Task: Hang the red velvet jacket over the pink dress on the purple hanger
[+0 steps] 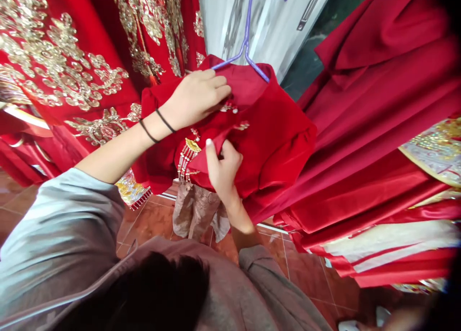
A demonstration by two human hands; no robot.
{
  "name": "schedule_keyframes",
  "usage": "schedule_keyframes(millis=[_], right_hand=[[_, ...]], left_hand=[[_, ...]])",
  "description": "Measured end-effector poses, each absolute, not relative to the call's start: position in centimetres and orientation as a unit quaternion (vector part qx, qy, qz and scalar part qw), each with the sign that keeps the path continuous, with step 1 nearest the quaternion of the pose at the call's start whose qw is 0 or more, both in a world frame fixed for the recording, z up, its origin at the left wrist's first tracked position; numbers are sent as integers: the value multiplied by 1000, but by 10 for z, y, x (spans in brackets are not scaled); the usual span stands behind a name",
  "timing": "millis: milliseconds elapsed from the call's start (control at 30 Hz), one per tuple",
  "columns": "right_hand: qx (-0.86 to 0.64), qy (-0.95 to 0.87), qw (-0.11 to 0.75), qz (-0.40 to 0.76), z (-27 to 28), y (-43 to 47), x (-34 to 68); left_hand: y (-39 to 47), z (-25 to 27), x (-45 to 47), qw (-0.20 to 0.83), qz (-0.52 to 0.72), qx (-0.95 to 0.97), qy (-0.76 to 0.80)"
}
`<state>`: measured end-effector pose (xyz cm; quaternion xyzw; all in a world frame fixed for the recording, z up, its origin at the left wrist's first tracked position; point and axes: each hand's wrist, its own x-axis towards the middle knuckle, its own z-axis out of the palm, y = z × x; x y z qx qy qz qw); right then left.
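A red velvet jacket (284,124) hangs in front of me on a purple hanger (247,38). Beaded trims dot its front, and a gold fan-shaped ornament (192,145) with a beaded tassel dangles on its left side. My left hand (201,93), with two dark bands at the wrist, is curled over the jacket near the collar; the fingertips are partly hidden. Lower down, my right hand (225,165) pinches the jacket's front edge between thumb and fingers, turning out some of the lighter red lining.
Red garments with gold sequin embroidery (82,76) hang at the left. A plain dark-red garment (378,81) and more red pieces hang at the right. Behind the hanger is a grey-white door-like panel (219,14). Reddish tiles (302,254) cover the floor.
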<state>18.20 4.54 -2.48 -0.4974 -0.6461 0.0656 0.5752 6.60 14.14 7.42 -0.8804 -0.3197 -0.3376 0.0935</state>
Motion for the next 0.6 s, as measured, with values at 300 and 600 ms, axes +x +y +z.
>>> schedule_keyframes(millis=[300,600], right_hand=[[-408,-701,550,198,-67,107,140],[-350,-746,550,134,-84,72,155]], left_hand=[[132,100,43,-127,-357,-883,-276],[130,-40,-62,20,-564,-708,-424]])
